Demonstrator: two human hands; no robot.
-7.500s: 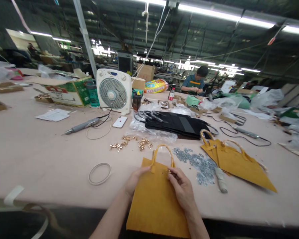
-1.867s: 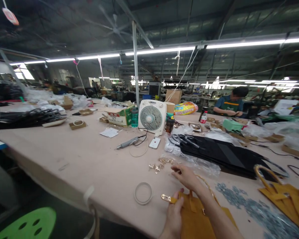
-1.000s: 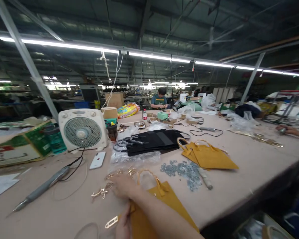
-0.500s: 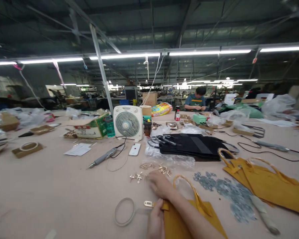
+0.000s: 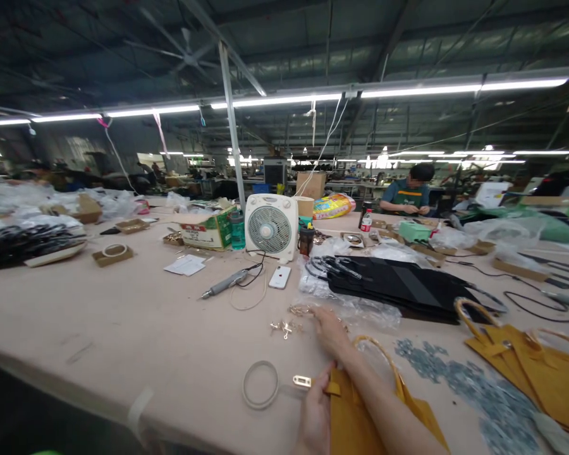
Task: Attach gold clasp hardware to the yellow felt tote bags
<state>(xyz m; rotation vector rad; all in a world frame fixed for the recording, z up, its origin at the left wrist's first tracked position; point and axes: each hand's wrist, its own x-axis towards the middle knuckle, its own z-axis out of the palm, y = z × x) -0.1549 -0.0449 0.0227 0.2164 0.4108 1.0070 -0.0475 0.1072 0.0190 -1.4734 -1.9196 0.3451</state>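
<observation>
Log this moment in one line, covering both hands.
Left hand: gripping yellow handbag | right hand: at gold-coloured fittings | grey metal pieces: right of handbag

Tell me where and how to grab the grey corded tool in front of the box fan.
Take the grey corded tool around its thick middle, probably best from above on the near side: it lies flat, narrow tip pointing left, with the black cord and box fan at its far end.

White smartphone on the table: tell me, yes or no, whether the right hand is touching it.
No, the right hand is at the small gold metal fittings, apart from the smartphone.
</observation>
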